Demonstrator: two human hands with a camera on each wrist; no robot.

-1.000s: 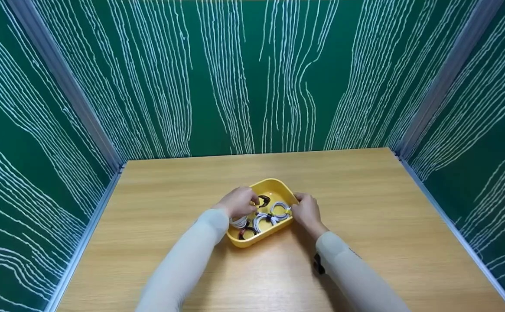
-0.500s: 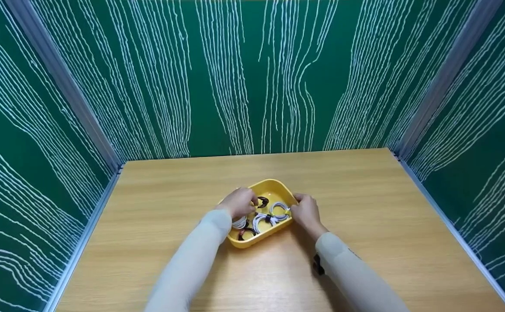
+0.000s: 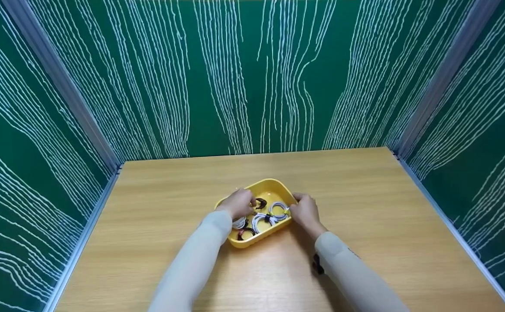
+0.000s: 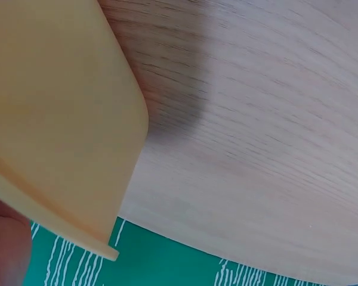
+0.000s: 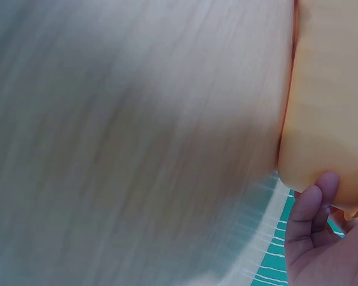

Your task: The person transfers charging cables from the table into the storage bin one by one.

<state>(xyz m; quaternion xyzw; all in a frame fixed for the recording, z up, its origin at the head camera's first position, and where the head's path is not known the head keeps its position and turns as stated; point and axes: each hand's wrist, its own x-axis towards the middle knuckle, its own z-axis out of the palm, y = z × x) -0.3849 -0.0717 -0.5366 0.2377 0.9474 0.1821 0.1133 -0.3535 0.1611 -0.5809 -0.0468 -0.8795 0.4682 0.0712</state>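
In the head view a yellow plastic box (image 3: pixel 274 186) sits askew on the table, holding several coiled cables. My left hand (image 3: pixel 238 203) reaches over its left side, fingers bent down into it. Its fingertips are beside a small black cable coil (image 3: pixel 261 203); I cannot tell whether they pinch anything. White cable coils (image 3: pixel 262 222) and a dark coil with a red part (image 3: pixel 245 234) lie nearer the front. My right hand (image 3: pixel 305 211) grips the box's right end. In the right wrist view its fingers (image 5: pixel 307 202) press the outer wall.
The wooden table (image 3: pixel 170 182) extends around the box on every side. Green panels with white wavy lines (image 3: pixel 252 86) rise at the back and both sides, with metal posts (image 3: pixel 434 82) at the corners.
My left forearm has swung slightly to the right, and more of the box's left rim shows. The black coil sits slightly further left. My right hand keeps its grip.
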